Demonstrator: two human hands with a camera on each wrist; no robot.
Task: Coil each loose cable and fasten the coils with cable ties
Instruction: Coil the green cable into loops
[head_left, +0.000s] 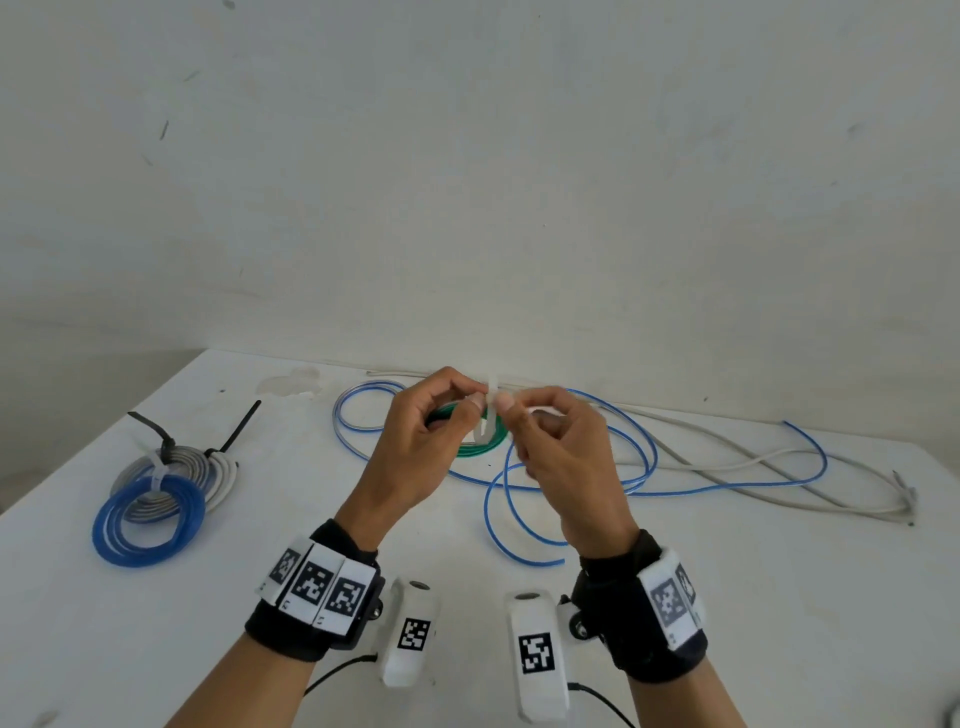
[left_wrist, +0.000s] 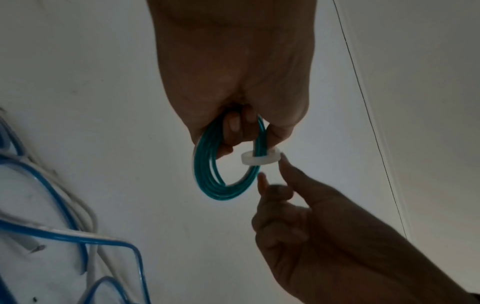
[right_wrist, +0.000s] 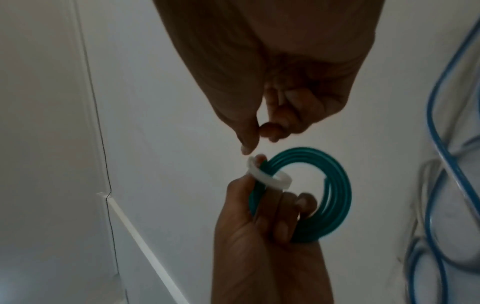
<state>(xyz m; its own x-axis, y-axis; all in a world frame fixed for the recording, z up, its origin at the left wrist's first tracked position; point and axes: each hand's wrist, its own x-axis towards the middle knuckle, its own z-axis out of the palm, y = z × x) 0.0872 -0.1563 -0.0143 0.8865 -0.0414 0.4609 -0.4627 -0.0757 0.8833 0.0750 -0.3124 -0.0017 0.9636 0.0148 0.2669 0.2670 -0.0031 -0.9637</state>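
A small green cable coil (head_left: 480, 441) hangs in my left hand (head_left: 470, 405), held up above the white table (head_left: 727, 597). A white cable tie (head_left: 491, 387) loops around the coil's strands, seen as a ring in the left wrist view (left_wrist: 261, 158) and the right wrist view (right_wrist: 269, 175). The left fingers curl through the coil (left_wrist: 226, 164) and the thumb presses by the tie. My right hand (head_left: 506, 402) meets it from the right, thumb and forefinger tips pinching at the tie. The tie's tail stands up between the two thumbs.
Tied coils lie at the table's left: a blue coil (head_left: 148, 519) on a grey-white coil (head_left: 176, 473) with black ties (head_left: 239, 426). A loose blue cable (head_left: 649, 467) and a loose grey cable (head_left: 753, 462) sprawl under and right of the hands. The wall stands close behind.
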